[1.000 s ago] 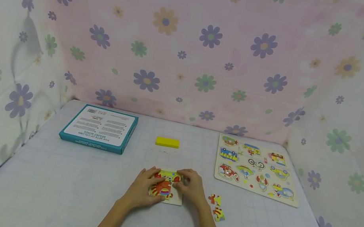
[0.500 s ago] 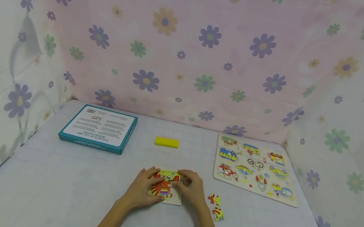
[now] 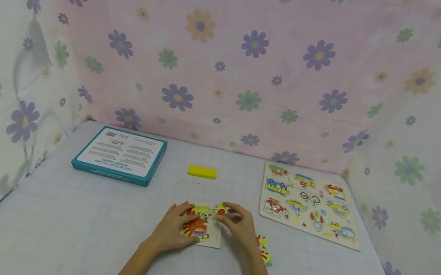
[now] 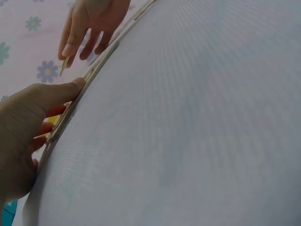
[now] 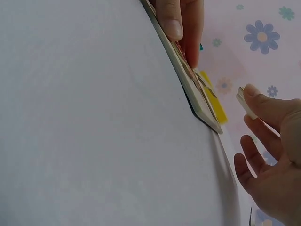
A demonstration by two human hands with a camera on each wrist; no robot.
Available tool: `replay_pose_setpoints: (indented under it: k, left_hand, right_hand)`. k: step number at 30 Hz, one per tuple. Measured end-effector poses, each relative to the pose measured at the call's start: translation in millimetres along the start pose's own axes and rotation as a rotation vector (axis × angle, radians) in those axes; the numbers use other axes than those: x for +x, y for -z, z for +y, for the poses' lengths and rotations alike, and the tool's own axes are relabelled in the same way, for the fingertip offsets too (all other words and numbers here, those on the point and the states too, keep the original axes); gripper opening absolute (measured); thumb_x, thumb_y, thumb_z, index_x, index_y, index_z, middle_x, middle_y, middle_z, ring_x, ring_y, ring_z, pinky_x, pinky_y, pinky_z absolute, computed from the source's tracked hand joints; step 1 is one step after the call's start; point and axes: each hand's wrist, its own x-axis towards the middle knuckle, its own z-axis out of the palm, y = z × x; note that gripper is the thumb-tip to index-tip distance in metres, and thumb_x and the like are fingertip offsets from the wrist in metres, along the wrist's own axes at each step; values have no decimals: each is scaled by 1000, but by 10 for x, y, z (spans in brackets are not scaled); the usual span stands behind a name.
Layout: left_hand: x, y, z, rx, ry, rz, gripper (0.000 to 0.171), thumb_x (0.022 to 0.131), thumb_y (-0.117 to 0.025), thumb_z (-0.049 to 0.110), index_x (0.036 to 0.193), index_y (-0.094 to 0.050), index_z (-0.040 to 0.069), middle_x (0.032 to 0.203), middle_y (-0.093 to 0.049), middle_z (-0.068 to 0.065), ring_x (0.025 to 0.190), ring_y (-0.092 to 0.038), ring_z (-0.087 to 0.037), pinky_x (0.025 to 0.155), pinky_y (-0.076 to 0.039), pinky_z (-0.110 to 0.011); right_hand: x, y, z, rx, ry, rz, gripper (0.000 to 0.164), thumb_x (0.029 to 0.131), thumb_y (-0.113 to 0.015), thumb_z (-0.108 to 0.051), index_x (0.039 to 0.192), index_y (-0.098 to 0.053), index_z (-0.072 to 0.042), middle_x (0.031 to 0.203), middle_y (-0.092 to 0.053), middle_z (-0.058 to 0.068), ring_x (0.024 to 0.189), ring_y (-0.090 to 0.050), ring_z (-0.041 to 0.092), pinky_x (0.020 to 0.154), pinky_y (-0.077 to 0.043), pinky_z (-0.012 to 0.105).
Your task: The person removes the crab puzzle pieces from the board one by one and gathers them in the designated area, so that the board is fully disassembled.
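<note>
A small wooden jigsaw board (image 3: 212, 240) showing a red-orange crab lies on the table in front of me. My left hand (image 3: 171, 229) holds it from the left, thumb at the near edge and fingers over the fitted pieces. Above its far right corner, my right hand (image 3: 239, 225) pinches a yellow puzzle piece (image 3: 221, 209) with a red claw on it. In the right wrist view that puzzle piece (image 5: 246, 102) is raised off the board, edge-on between thumb and forefinger. Loose puzzle pieces (image 3: 264, 252) lie right of the board, partly covered by my right forearm.
A teal-edged box (image 3: 123, 155) with printed text lies at the back left. Behind the board is a yellow block (image 3: 202, 172). On the right lies a larger wooden vehicle puzzle (image 3: 310, 203). Flowered cloth hangs round the table on three sides.
My right hand has lifted the claw piece out of the board's far right corner and shifted slightly right with it, leaving bare wood. The left hand has stayed in place.
</note>
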Motion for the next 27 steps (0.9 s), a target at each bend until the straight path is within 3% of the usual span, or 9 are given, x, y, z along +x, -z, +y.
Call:
replay_pose_setpoints:
  k: [3,6,15,27]
  left_hand:
    - [5,-6,-1,-2,1,0,55,75,-74,39,121,-64,10,138,-48,-12,135,-34,-32,113,-20,-54]
    - [9,-10,-1,-6,5,2,55,75,-75,38,121,-64,11,138,-48,-12,135,-34,-31,113,-19,-53]
    - [2,-7,0,-21,6,20,55,74,-76,36,120,-65,10,137,-49,-12,135,-35,-31,113,-20,-53]
    - [7,-43,-39,-39,-14,23,55,74,-76,38,120,-65,8,136,-49,-13,134,-36,-32,113,-20,-53]
  right_hand:
    - [-2,107,70,-32,13,45,35,78,-73,0,111,-63,8,111,-64,22,97,-57,40,80,-51,44]
    - [-6,246,237,-91,-7,72,36,78,-74,-5,112,-65,3,113,-65,17,99,-58,34,81,-49,40]
    - [-117,687,424,-233,-215,24,37,83,-72,-14,117,-64,-5,119,-61,13,103,-53,26,80,-46,33]
    - [-147,772,488,-306,-266,-36,35,81,-71,-5,116,-64,0,116,-64,15,109,-56,30,93,-45,48]
